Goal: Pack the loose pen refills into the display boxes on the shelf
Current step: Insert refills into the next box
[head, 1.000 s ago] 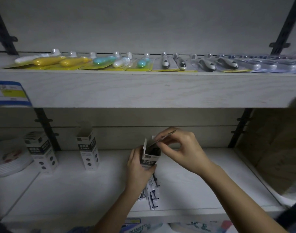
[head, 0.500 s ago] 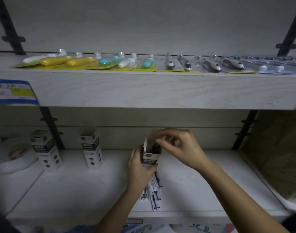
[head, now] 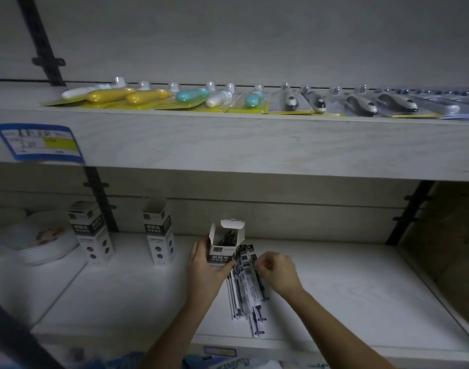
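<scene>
Cardboard box (head: 223,252) in curled grip of left hand (head: 204,272), right hand (head: 279,272) pinching loose refills (head: 244,296)

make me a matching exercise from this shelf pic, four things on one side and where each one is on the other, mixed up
Things
1. open display box
2. loose pen refills
3. stack of white plates
4. yellow blister packs

Places
A. upper shelf, left part
B. far left, lower level
C. upright in the left hand
D. flat on the lower shelf, at the right hand

Pairs: 1-C, 2-D, 3-B, 4-A
</scene>
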Tool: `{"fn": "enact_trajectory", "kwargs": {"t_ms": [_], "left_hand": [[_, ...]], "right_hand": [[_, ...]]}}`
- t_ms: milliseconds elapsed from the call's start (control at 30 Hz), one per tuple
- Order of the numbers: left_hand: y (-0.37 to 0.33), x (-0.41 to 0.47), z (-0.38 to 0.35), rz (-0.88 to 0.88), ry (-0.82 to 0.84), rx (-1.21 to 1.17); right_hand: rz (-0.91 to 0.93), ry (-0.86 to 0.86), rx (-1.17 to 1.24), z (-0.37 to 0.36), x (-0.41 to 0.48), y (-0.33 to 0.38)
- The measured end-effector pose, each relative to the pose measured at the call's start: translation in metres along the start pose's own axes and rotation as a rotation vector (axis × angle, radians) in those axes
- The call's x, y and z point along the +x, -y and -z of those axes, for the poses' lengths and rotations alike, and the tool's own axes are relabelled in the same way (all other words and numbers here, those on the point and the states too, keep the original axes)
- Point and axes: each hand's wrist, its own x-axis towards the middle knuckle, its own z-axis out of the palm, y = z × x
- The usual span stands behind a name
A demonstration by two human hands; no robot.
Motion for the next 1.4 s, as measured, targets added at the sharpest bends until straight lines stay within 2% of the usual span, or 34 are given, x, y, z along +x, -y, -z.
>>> {"fn": "enact_trajectory", "kwargs": {"t_ms": [267,767,1133,1400], "left_hand": [[0.003,0.001,0.007,0.016,0.001,0.006],[0.009,0.006,0.002,0.024,0.027,-0.005],[0.004,0.006,-0.002,-0.010,0.037,-0.008],[-0.002,0.004,-0.006,-0.025,0.056,-0.014]], "right_hand": [[-0.228,0.009,-0.162,-0.041,0.017,-0.009],[-0.329,0.010,-0.213,-0.039,0.024,-0.010],[-0.372,-0.011,-0.174,-0.034,0.022,-0.021],[-0.469,-0.034,-0.004,-0.027,0.023,-0.030]]}}
